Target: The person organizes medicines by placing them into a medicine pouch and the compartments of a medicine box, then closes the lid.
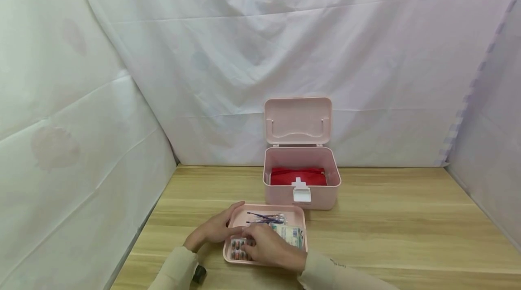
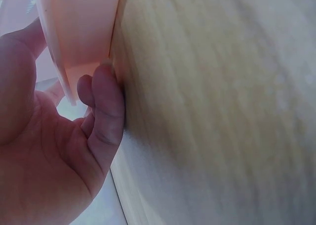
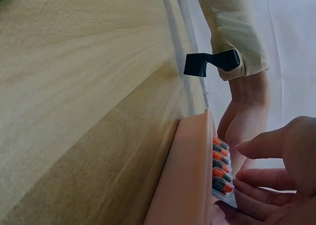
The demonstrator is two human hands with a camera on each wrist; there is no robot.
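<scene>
A shallow pink tray [image 1: 300,211] lies on the table in the head view. My left hand [image 1: 217,228] grips its left side, thumb over the rim; the left wrist view shows fingers [image 2: 107,106] against the outer wall. A blister pack [image 1: 238,250] of orange and dark green capsules lies in the tray's near left corner. Over the tray, my right hand [image 1: 266,244] has its fingertips at this pack, thumb and forefinger apart in the right wrist view. Thin dark sticks in clear wrapping [image 1: 264,218] and a green-and-white packet [image 1: 292,235] lie beside it, the packet partly hidden.
Behind the tray stands a pink box [image 1: 281,197], its lid [image 1: 299,120] raised and a red zipped pouch [image 1: 299,176] inside. A white latch [image 1: 302,194] hangs on its front. White cloth [image 1: 228,68] encloses the wooden table [image 1: 390,222] at the back and sides.
</scene>
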